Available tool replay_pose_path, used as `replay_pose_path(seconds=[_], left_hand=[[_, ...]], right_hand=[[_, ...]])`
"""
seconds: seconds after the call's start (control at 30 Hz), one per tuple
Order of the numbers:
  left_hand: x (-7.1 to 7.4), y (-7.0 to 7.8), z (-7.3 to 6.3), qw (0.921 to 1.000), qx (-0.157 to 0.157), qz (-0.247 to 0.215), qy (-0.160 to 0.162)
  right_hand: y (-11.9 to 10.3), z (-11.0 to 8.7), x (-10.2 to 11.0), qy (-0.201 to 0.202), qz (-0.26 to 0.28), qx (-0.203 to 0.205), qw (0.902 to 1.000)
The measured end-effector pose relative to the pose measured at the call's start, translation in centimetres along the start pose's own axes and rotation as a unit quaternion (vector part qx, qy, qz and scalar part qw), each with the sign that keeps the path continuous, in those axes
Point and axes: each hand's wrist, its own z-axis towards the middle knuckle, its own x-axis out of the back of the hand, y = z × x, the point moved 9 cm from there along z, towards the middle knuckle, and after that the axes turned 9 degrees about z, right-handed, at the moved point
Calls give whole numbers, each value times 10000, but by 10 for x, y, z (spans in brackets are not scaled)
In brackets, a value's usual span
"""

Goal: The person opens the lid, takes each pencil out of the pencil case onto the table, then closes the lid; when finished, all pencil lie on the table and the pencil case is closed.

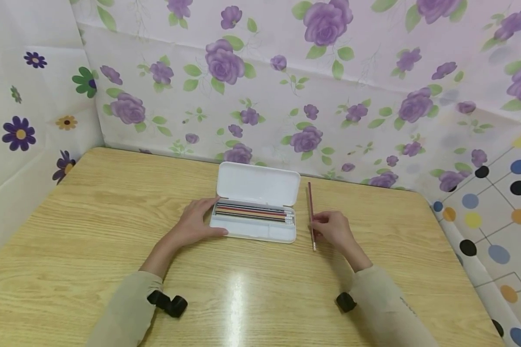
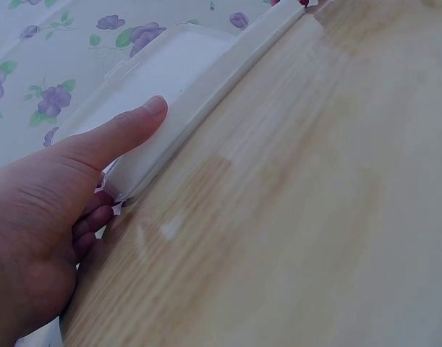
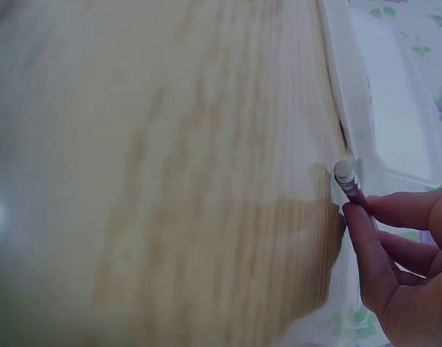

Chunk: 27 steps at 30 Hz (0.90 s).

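Note:
A white pencil case [image 1: 247,233] lies on the table with its lid [image 1: 258,183] raised at the back. Several pencils [image 1: 253,212] of different colours lie in its rear compartment, eraser ends to the right. My left hand [image 1: 195,222] holds the left end of the case, the thumb along its front wall and the fingers around the end and back corner. To the right of the case, my right hand [image 1: 333,229] pinches a dark red pencil [image 1: 310,200] between thumb and fingers. This pencil points away from me, its white eraser [image 3: 343,170] at the near end.
The wood-grain table [image 1: 191,308] reaches back to a wall covering [image 1: 260,96] printed with purple flowers. A flower-print sheet [image 1: 21,168] stands along the left edge, a dotted one [image 1: 495,241] along the right. Black wrist cameras [image 1: 178,306] sit at both sleeves.

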Motion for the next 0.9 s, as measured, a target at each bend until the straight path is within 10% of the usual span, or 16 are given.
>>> replay_pose_path(seconds=[0.9], left_hand=[[0, 0, 0, 10000, 17, -5, -12]], right_hand=[[-8, 1, -6, -216, -886, 269, 9955]])
